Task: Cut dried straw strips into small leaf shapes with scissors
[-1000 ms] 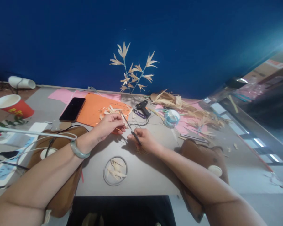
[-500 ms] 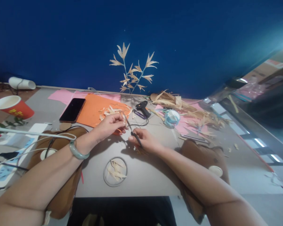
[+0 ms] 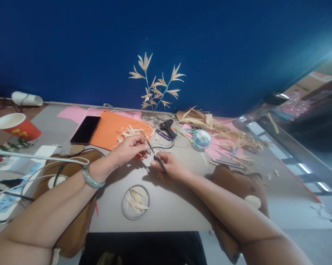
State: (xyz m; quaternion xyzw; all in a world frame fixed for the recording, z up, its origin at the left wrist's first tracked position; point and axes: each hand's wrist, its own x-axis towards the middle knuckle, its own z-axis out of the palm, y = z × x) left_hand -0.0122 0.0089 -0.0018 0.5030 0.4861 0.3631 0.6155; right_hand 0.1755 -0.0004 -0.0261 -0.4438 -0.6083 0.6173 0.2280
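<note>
Probably trimming: right hand point(image 3: 170, 165) grips scissors point(image 3: 160, 163), blades toward 11 o'clock; left hand point(image 3: 131, 148) pinched narrow, contents unclear. Next snip wants steadiness.

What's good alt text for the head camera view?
A right hand holds dark-handled metal scissors beside the left hand, above a grey table. Beyond, pale, papery flowers on bluish stems stand before a dark blue wall.

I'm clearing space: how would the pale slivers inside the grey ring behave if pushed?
The slivers look thin, so probably light. Their dry-looking surface suggests they may split. Lying loose, they would likely scatter.
</note>
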